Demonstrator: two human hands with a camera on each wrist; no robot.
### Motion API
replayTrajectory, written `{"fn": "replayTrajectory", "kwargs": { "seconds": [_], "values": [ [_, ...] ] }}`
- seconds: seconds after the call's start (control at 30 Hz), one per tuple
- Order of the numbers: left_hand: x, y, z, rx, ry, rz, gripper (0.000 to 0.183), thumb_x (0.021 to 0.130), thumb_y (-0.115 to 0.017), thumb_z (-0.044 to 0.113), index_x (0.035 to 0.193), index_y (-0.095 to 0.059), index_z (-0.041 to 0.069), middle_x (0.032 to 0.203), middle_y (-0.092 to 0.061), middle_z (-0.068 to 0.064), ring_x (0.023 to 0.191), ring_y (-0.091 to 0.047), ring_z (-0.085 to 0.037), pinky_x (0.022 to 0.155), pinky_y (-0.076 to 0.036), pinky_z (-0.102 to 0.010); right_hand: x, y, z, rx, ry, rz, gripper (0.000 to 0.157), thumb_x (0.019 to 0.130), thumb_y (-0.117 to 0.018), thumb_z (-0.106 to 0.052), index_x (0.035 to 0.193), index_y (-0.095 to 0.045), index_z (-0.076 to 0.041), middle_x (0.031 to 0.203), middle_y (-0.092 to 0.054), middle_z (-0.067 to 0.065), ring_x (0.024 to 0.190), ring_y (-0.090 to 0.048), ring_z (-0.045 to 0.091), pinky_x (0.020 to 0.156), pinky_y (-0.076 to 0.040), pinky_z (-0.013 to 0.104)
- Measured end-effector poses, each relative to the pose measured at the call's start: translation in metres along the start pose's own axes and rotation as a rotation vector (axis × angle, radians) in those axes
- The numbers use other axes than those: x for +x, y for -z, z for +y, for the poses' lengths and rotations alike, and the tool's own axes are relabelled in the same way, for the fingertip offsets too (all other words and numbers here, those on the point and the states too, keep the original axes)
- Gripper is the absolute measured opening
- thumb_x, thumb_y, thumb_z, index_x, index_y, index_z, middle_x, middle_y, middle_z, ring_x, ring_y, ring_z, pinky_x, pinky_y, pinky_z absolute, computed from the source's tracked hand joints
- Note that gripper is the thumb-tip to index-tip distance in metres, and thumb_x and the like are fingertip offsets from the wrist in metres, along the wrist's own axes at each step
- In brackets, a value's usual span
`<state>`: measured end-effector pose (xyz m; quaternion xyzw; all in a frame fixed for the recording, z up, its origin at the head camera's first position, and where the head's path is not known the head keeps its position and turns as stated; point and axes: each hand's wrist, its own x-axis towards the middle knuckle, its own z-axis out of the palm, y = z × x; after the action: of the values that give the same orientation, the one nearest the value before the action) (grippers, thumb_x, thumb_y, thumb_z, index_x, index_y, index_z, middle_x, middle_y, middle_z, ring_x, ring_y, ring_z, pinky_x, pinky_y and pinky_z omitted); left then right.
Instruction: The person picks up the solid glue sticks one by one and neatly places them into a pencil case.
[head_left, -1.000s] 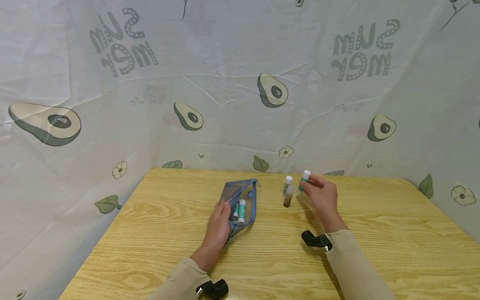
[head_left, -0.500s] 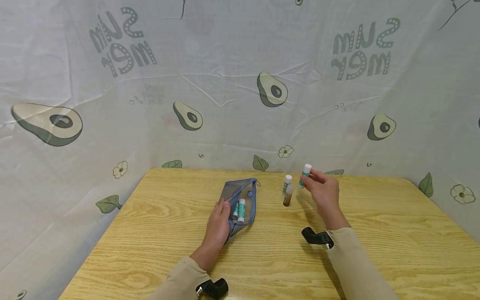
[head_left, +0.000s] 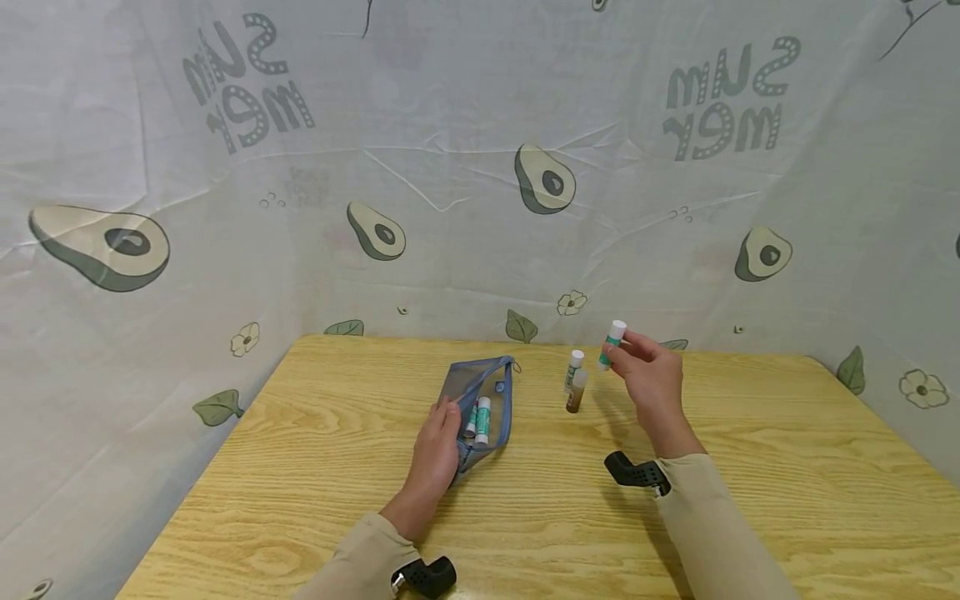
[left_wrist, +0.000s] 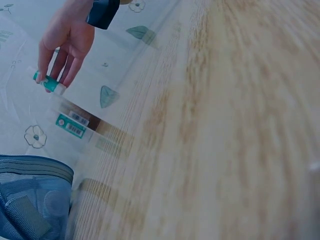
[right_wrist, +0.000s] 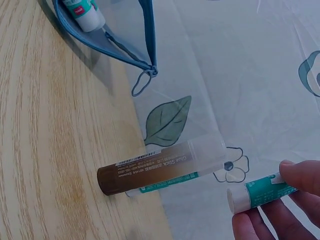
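Note:
My right hand (head_left: 654, 382) pinches a green-and-white glue stick (head_left: 612, 343) between thumb and fingers, raised off the table with its white cap up. Just left of it, a brown glue stick with a clear cap (head_left: 576, 392) stands upright, partly in front of another green-and-white glue stick (head_left: 573, 367). In the right wrist view the brown one (right_wrist: 155, 167) shows a "Glue Stick" label. My left hand (head_left: 438, 437) grips the side of a blue mesh zip pouch (head_left: 506, 417), its mouth open. Green-and-white glue sticks (head_left: 483, 421) lie inside the pouch.
The wooden table (head_left: 337, 450) runs back to a pale curtain (head_left: 465, 233) printed with avocados, leaves and flowers. A black wrist camera (head_left: 426, 577) sits on the left sleeve, another black wrist camera (head_left: 636, 472) on the right.
My right hand has lifted the green-and-white glue stick upward and slightly to the right. The left hand, the pouch and the standing glue sticks have stayed in place.

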<state>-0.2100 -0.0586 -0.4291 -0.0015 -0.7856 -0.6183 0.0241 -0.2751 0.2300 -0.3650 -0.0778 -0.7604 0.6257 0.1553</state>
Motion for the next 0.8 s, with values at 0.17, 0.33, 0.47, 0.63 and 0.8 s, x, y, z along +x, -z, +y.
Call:
{"fn": "replayTrajectory", "kwargs": {
  "seconds": [0.17,0.33,0.47,0.63,0.8],
  "values": [
    [0.0,-0.0002,-0.001,0.005,0.004,0.0,0.062,0.118,-0.03,0.039,0.161,-0.039,-0.005,0.175,-0.025,-0.022,0.165,-0.008,-0.047,0.132,-0.01,-0.068,-0.001,0.0009,-0.0013,0.001,0.008,0.005,0.053,0.103,-0.072,-0.023,0.153,-0.058,-0.008,0.128,-0.067,0.006,0.09,-0.067,-0.008,0.087,-0.058,0.01],
    [0.0,-0.0003,-0.0018,0.005,0.007,-0.003,0.062,0.118,-0.03,0.039,0.161,-0.038,-0.005,0.175,-0.024,-0.022,0.165,-0.007,-0.046,0.132,-0.009,-0.068,0.0003,0.0014,-0.0012,0.005,0.014,0.011,0.053,0.103,-0.073,-0.025,0.152,-0.059,-0.01,0.125,-0.068,0.003,0.091,-0.067,-0.007,0.089,-0.059,0.013],
    [-0.0003,-0.0004,-0.002,0.006,0.003,-0.001,0.062,0.118,-0.03,0.039,0.161,-0.039,-0.005,0.175,-0.025,-0.022,0.165,-0.008,-0.047,0.132,-0.009,-0.068,0.0014,0.0013,-0.0008,0.005,0.006,0.011,0.053,0.102,-0.073,-0.024,0.152,-0.06,-0.01,0.123,-0.068,0.001,0.09,-0.067,-0.006,0.088,-0.06,0.014],
    [-0.0009,-0.0003,-0.0016,0.006,0.003,0.0,0.062,0.118,-0.03,0.039,0.161,-0.039,-0.004,0.175,-0.025,-0.022,0.165,-0.008,-0.047,0.131,-0.01,-0.069,0.0015,0.0015,-0.0012,0.008,0.014,0.012,0.054,0.102,-0.074,-0.025,0.151,-0.06,-0.01,0.119,-0.069,-0.002,0.09,-0.067,-0.006,0.086,-0.059,0.012],
    [-0.0008,-0.0004,-0.001,0.004,0.002,-0.006,0.063,0.118,-0.03,0.04,0.162,-0.037,-0.005,0.175,-0.024,-0.023,0.165,-0.008,-0.047,0.131,-0.01,-0.069,-0.0007,0.0009,-0.0029,0.001,0.043,0.015,0.052,0.102,-0.074,-0.024,0.15,-0.062,-0.009,0.112,-0.068,-0.007,0.09,-0.068,-0.005,0.085,-0.059,0.012]
  ]
}}
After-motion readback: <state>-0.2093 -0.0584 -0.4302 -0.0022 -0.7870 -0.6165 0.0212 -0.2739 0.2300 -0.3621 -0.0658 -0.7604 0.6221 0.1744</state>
